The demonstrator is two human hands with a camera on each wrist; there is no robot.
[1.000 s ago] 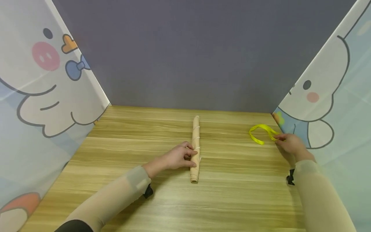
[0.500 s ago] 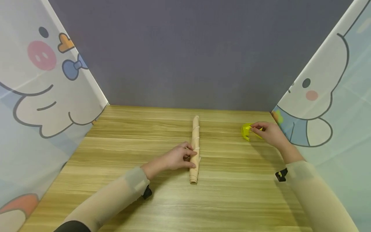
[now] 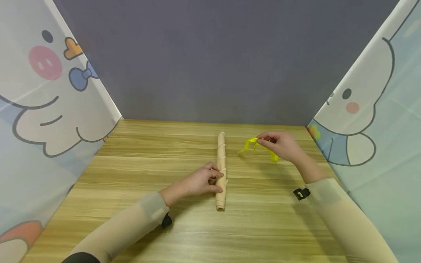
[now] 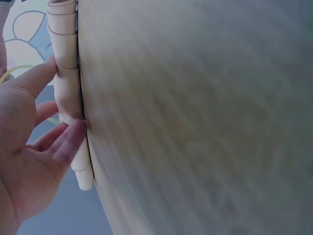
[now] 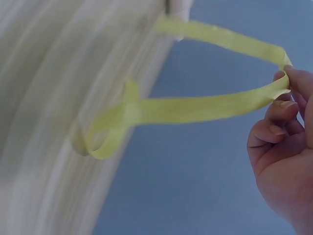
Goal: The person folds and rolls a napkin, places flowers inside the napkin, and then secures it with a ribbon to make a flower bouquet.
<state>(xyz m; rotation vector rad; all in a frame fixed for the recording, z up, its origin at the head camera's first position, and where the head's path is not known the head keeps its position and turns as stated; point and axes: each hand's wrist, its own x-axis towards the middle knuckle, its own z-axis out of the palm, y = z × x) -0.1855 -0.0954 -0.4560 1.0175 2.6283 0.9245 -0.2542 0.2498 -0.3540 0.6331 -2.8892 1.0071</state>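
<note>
A beige rolled-up sheet (image 3: 222, 151), with seams winding round it, lies lengthwise on the wooden table (image 3: 184, 233). My left hand (image 3: 198, 180) holds its nearer half from the left, thumb toward the near end and fingers farther up. The left wrist view shows the same roll (image 4: 65, 46) between thumb and fingertips. To the right of the roll, my right hand (image 3: 282, 147) pinches a yellow ribbon (image 3: 251, 140) between thumb and fingertips. Both lengths of the ribbon (image 5: 205, 109) hang from that pinch, one with a curled loop, as the right wrist view shows.
A grey panel (image 3: 210, 62) stands along the table's back edge. Cartoon-printed cloth walls, the left wall (image 3: 79, 120) and the right wall (image 3: 388, 146), flank the table. Black clips or straps sit at both wrists.
My right hand has carried the yellow ribbon leftward from the table's right side, lifting it toward the roll. The left hand stays on the roll, almost still.
</note>
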